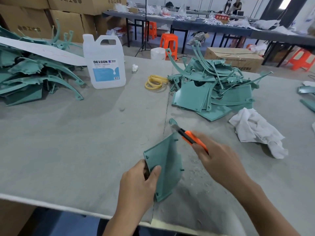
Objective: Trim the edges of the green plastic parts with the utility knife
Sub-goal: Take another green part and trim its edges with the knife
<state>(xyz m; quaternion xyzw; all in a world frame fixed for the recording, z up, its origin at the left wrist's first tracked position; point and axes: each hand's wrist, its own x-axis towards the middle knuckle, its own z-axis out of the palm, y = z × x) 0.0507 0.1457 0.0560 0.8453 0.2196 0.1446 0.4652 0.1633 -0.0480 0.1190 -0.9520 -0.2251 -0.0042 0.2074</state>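
The white jug (pixel 104 65) bears "DEXCON" on its label; a distant red sign (pixel 221 17) reads "不合格区".

L hand (pixel 138 183), R hand (pixel 219 160) bare; forearms bare to frame edge.

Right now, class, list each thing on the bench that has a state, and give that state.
green part: tilted, gripped by left hand
utility knife: blade extended, gripped by right hand
jug: upright
white cloth: crumpled
right pile of green parts: loosely heaped
left pile of green parts: heaped
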